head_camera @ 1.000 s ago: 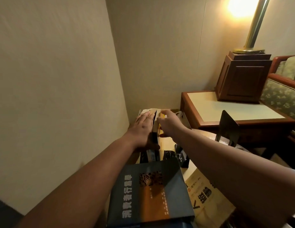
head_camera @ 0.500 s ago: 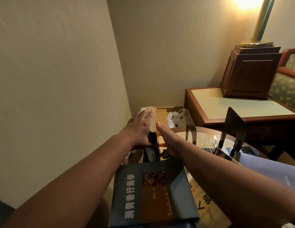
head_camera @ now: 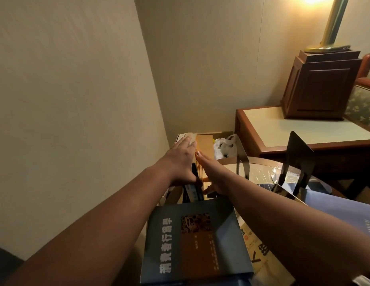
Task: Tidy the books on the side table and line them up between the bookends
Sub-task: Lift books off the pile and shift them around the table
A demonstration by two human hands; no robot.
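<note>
Both hands lie flat with fingers straight, gripping nothing. We note the left hand (head_camera: 181, 159) against the upright books (head_camera: 204, 144) from the left and the right hand (head_camera: 214, 178) from the right, so the books stand between the fingers. Right of the right fingers (head_camera: 198, 154), a shiny bookend (head_camera: 242, 159) and a dark bookend (head_camera: 299, 162) stand on the glass tabletop (head_camera: 260, 172).

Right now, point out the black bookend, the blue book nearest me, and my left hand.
black bookend (head_camera: 299, 159), head view, its upright plate.
blue book (head_camera: 196, 242), head view, its front cover.
left hand (head_camera: 180, 159), head view, back of the hand.
</note>
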